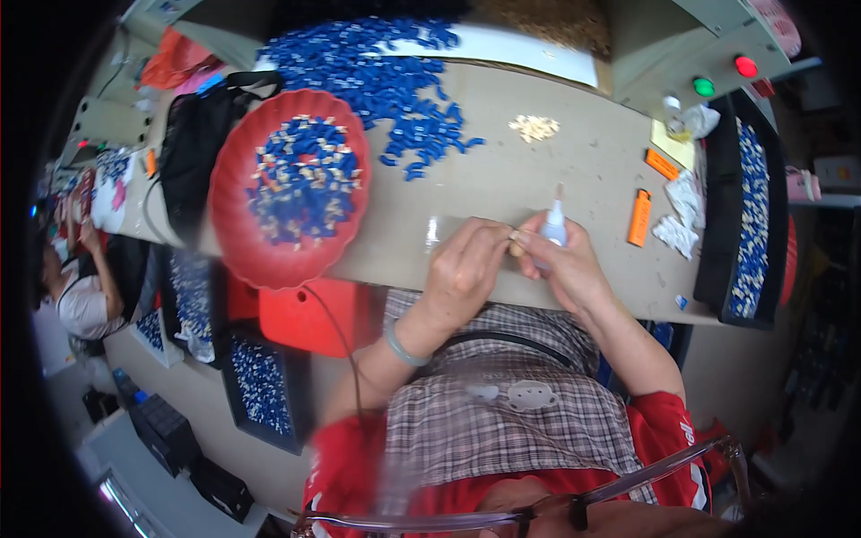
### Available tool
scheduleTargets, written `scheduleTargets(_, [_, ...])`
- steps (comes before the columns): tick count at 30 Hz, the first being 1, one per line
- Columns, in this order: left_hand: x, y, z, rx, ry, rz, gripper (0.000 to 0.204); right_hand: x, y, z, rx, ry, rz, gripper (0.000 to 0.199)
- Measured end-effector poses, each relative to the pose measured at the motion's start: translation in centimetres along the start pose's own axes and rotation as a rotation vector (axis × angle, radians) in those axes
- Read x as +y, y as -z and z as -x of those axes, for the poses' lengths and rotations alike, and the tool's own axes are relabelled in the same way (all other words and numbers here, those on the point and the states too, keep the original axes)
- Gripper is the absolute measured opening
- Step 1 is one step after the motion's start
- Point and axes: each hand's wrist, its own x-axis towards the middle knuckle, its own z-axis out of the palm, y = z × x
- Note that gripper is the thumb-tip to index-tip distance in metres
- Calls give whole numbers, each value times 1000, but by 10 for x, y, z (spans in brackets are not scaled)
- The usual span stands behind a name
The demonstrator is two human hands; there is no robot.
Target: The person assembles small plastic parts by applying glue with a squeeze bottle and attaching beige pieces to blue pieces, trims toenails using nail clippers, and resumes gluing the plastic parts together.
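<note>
My right hand (578, 267) is closed round a small white squeeze bottle (554, 226), whose thin nozzle points up and away from me. The fingertips of my left hand (462, 271) are pinched together close to my right thumb. Whatever lies between them is too small to make out. Ahead on the table (502, 188) is a small heap of cream-coloured pieces (534, 128). A wide spread of small curved blue pieces (395, 85) lies farther back. To the left stands a scalloped red bowl (231, 193) with blue and cream pieces in it.
Two orange oblong items (639, 218) and crumpled white tissues (686, 199) lie at the right. Beyond them a black tray (715, 215) holds blue and cream pieces. More filled trays (296, 394) stand low at the left, near a black bag (193, 143). Another person (90, 291) works at far left.
</note>
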Motion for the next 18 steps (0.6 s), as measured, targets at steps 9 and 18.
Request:
scheduleTargets(9, [-9, 105, -31, 265, 131, -832, 39, -12, 25, 18, 91, 218, 128, 15])
scheduleTargets(18, [41, 12, 41, -972, -55, 612, 27, -1, 60, 19, 285, 470, 484, 9])
